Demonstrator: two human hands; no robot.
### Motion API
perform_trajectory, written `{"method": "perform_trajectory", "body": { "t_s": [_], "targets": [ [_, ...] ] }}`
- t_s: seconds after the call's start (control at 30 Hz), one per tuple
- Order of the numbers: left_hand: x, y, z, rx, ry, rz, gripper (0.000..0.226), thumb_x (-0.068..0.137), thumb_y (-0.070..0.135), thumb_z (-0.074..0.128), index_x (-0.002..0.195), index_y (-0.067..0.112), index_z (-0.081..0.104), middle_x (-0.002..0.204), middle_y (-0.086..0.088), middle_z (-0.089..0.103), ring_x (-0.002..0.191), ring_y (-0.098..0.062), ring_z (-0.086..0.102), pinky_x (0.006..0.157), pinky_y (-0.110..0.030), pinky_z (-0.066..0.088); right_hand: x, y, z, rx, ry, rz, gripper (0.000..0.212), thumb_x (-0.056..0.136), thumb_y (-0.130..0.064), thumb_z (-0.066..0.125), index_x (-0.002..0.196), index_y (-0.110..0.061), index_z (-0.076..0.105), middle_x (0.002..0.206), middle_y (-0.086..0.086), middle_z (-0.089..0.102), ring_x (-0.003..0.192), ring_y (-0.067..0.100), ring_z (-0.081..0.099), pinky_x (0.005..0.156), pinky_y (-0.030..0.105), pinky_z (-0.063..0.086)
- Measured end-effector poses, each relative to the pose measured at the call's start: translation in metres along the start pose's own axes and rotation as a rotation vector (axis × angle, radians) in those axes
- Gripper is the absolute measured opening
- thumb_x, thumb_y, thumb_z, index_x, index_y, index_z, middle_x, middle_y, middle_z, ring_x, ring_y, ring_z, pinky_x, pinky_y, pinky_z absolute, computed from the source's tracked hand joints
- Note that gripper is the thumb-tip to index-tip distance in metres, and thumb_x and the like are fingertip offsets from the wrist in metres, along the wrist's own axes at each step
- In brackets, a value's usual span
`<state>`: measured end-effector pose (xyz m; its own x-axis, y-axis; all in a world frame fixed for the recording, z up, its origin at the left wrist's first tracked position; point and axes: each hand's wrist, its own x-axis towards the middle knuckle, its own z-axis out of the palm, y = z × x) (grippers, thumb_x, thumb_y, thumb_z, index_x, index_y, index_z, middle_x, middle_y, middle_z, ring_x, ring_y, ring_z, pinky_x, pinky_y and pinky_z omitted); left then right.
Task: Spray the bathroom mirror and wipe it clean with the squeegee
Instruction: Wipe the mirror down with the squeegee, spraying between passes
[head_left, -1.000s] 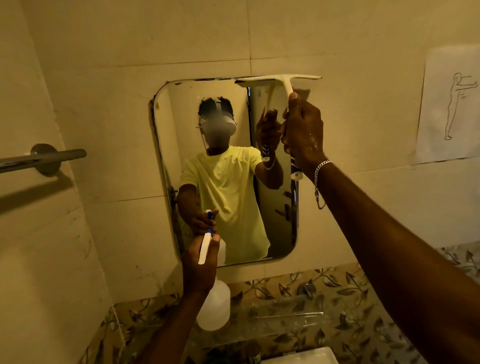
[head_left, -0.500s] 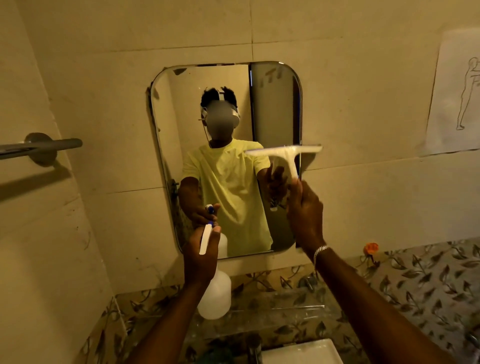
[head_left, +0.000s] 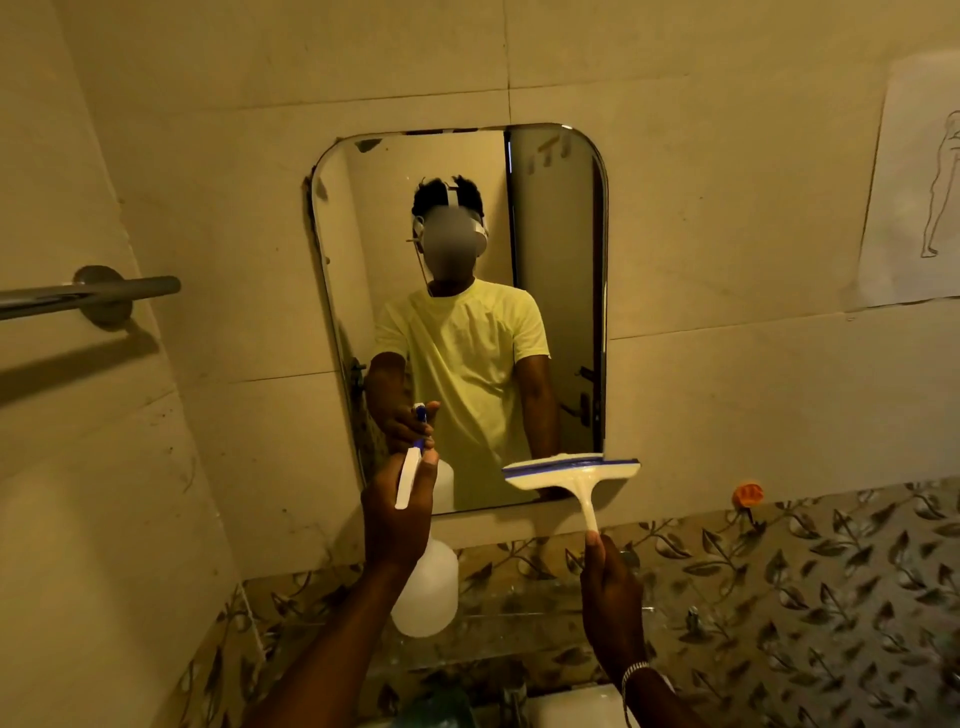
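No brand, label or readable writing shows on anything in front of you; the only marking is a line drawing of a standing figure on the sheet of paper (head_left: 919, 208) stuck to the wall at far right, and the faint smudges near the top of the mirror (head_left: 457, 312) cannot be read as letters. Your left hand (head_left: 397, 514) is raised in front of the mirror's lower left corner, forearm reaching up from the bottom edge of the view, fingers wrapped around the neck of the spray bottle (head_left: 423, 592). The bottle's white trigger lies along the back of your grip and its blue nozzle points at the glass, while the translucent white body hangs below your hand, in front of the leaf-patterned tile band (head_left: 779, 571). Your right hand (head_left: 610, 592) sits lower and to the right, wrist turned so the back of the hand faces you, a metal bracelet (head_left: 636, 670) at the wrist. Its fingers are closed around the bottom end of the squeegee (head_left: 576, 475) handle. The squeegee stands nearly upright, its white head with the blue-edged blade lying roughly level across the lower right corner of the mirror, one end passing just beyond the mirror's right edge. Whether the blade actually presses the glass cannot be told. A metal towel rail (head_left: 88, 293) juts from the left wall, and a small orange hook (head_left: 748, 493) sits on the wall right of the squeegee.
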<state>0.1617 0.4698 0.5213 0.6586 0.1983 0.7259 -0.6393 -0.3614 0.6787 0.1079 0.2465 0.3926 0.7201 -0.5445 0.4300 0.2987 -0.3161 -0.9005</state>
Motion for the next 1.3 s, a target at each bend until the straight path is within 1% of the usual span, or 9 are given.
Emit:
{"method": "perform_trajectory", "body": {
  "t_s": [0.2, 0.37, 0.57, 0.87, 1.0, 1.07, 1.17, 1.23, 1.3],
  "targets": [
    [-0.001, 0.002, -0.001, 0.017, 0.013, -0.017, 0.017, 0.098, 0.027, 0.064, 0.102, 0.012, 0.072, 0.086, 0.002, 0.072, 0.085, -0.01, 0.069, 0.073, -0.032, 0.059, -0.002, 0.011, 0.005, 0.017, -0.011, 0.088, 0.037, 0.099, -0.054, 0.037, 0.087, -0.03, 0.063, 0.071, -0.003, 0.06, 0.067, 0.013, 0.059, 0.063, 0.032, 0.047],
    [0.0, 0.011, -0.006, 0.017, 0.016, -0.01, 0.03, 0.096, 0.034, 0.061, 0.101, 0.007, 0.073, 0.083, -0.002, 0.072, 0.08, -0.014, 0.069, 0.068, -0.028, 0.058, -0.004, 0.008, 0.004, 0.029, 0.011, 0.076, 0.038, 0.097, -0.054, 0.038, 0.089, -0.03, 0.065, 0.069, -0.006, 0.061, 0.067, 0.01, 0.059, 0.062, 0.029, 0.046],
    [0.001, 0.02, -0.01, 0.02, 0.012, 0.018, 0.026, 0.098, 0.03, 0.063, 0.102, 0.006, 0.074, 0.084, -0.002, 0.074, 0.081, -0.013, 0.07, 0.066, -0.006, 0.049, -0.02, 0.025, -0.001, -0.038, -0.021, 0.175, 0.043, 0.105, -0.046, 0.04, 0.111, -0.019, 0.073, 0.078, 0.001, 0.07, 0.077, 0.019, 0.068, 0.061, 0.028, 0.047],
    [-0.01, 0.037, -0.003, -0.019, 0.004, 0.005, 0.038, 0.094, 0.04, 0.058, 0.103, 0.005, 0.072, 0.088, -0.006, 0.073, 0.086, -0.018, 0.069, 0.067, -0.007, 0.051, -0.031, 0.014, -0.015, -0.103, -0.013, 0.241, 0.047, 0.103, -0.057, 0.034, 0.106, -0.031, 0.073, 0.07, -0.001, 0.07, 0.064, 0.007, 0.066, 0.048, 0.018, 0.044],
    [-0.01, 0.051, 0.004, -0.036, 0.007, -0.013, 0.035, 0.098, 0.037, 0.06, 0.104, 0.004, 0.071, 0.091, -0.01, 0.072, 0.089, -0.022, 0.068, 0.074, -0.028, 0.058, -0.037, 0.0, -0.018, -0.06, 0.038, 0.289, 0.04, 0.102, -0.056, 0.036, 0.099, -0.033, 0.068, 0.069, -0.004, 0.068, 0.056, 0.007, 0.063, 0.038, 0.004, 0.041],
    [-0.005, 0.068, 0.013, -0.052, 0.013, 0.0, 0.032, 0.098, 0.031, 0.061, 0.102, 0.002, 0.071, 0.089, -0.012, 0.072, 0.086, -0.023, 0.068, 0.073, -0.035, 0.057, -0.038, -0.004, -0.021, -0.039, 0.052, 0.311, 0.035, 0.105, -0.049, 0.04, 0.101, -0.031, 0.07, 0.072, -0.011, 0.066, 0.065, 0.002, 0.06, 0.04, 0.002, 0.042],
    [0.013, 0.108, 0.032, -0.105, 0.06, 0.043, 0.027, 0.097, 0.028, 0.062, 0.099, 0.003, 0.071, 0.083, -0.003, 0.07, 0.079, -0.007, 0.066, 0.067, -0.024, 0.052, -0.041, -0.006, -0.026, -0.049, 0.085, 0.261, 0.042, 0.103, -0.046, 0.041, 0.109, -0.026, 0.077, 0.074, -0.018, 0.066, 0.072, 0.012, 0.061, 0.056, 0.005, 0.041],
    [0.03, 0.136, 0.046, -0.141, 0.105, 0.083, 0.017, 0.097, 0.023, 0.065, 0.102, 0.007, 0.069, 0.086, 0.004, 0.067, 0.079, -0.002, 0.066, 0.069, -0.017, 0.055, -0.042, -0.002, -0.029, -0.05, 0.116, 0.241, 0.041, 0.105, -0.041, 0.047, 0.117, -0.02, 0.079, 0.089, 0.002, 0.078, 0.091, 0.031, 0.069, 0.074, 0.023, 0.045],
    [0.045, 0.161, 0.056, -0.169, 0.153, 0.136, 0.008, 0.096, 0.019, 0.066, 0.101, 0.013, 0.066, 0.084, 0.012, 0.063, 0.081, 0.007, 0.066, 0.069, -0.005, 0.051, -0.04, 0.002, -0.031, -0.061, 0.121, 0.253, 0.036, 0.107, -0.034, 0.05, 0.12, -0.016, 0.078, 0.104, 0.017, 0.079, 0.105, 0.038, 0.07, 0.086, 0.03, 0.045]
  ]
}}
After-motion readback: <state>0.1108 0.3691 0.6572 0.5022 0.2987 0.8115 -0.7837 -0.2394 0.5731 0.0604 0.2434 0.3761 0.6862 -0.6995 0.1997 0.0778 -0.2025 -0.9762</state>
